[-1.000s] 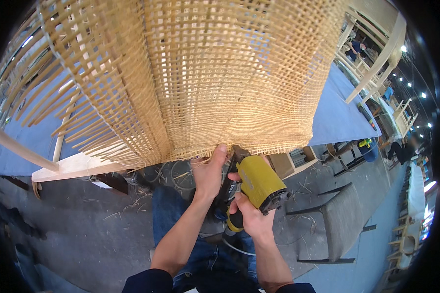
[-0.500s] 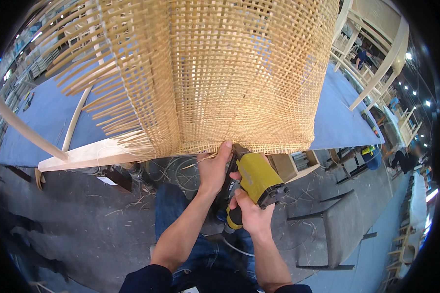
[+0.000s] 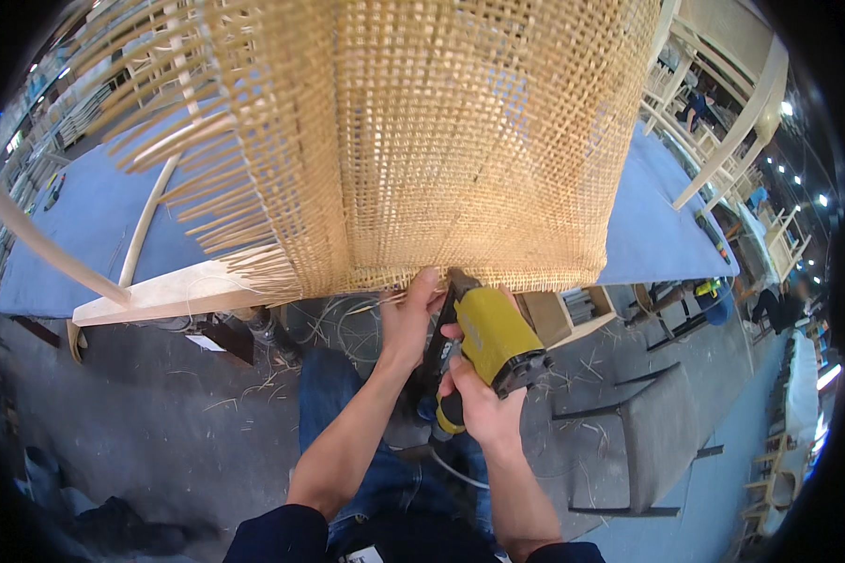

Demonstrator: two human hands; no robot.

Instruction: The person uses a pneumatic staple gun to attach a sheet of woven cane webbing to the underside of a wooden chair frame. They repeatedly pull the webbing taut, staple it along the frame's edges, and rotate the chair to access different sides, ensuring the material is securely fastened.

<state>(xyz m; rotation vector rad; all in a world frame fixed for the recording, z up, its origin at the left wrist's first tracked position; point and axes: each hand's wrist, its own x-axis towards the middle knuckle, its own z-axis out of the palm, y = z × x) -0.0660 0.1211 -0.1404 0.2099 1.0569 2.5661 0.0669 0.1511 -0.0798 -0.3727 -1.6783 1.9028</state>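
Woven cane (image 3: 460, 169): spread across the upper centre; its lower edge is met by the nose of the yellow nail gun (image 3: 498, 338).
Left hand (image 3: 407, 324): clamped on that edge, centre.
Right hand (image 3: 486, 403): wrapped round the gun's handle, lower centre.
Wooden box (image 3: 589, 326): partly hidden, right of centre; grey strips (image 3: 581, 305) are held inside.

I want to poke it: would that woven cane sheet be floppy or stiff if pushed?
The woven cane sheet probably bends but springs back, since it curves without crumpling. It's likely light for its size, being thin and full of holes. Its loose strands might snag, poking out at the left.
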